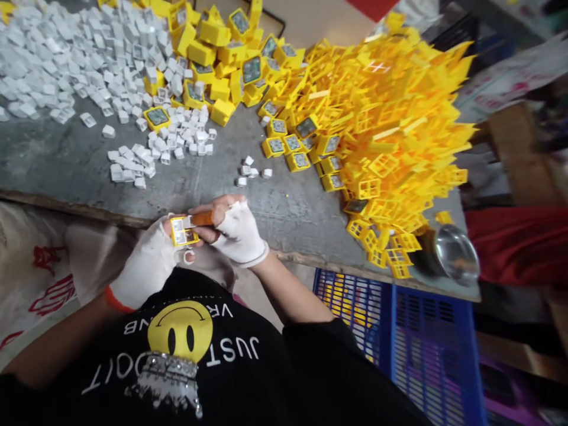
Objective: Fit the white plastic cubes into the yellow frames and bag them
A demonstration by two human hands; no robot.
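Grey workbench point(66, 165), heaps of parts everywhere. At its near edge the left hand point(146, 266) pinches a small yellow frame point(184, 232), while the right hand point(237, 234) is closed on an orange-handled tool point(202, 219) pressed against it. Best to brace the frame square. Tool tip hidden; white caps point(66, 59) and yellow frames point(390, 118) blur beyond.

At lower centre of the frame, the left hand point(148, 266) in a white glove grips a small yellow square part point(184, 231), while the gloved right hand point(237, 232) holds an orange-handled tool point(202, 219) against it. White blocks point(66, 59) fill the upper left; yellow frames point(390, 118) pile at upper right on the grey table point(288, 207). A blue crate point(421, 343) sits lower right.
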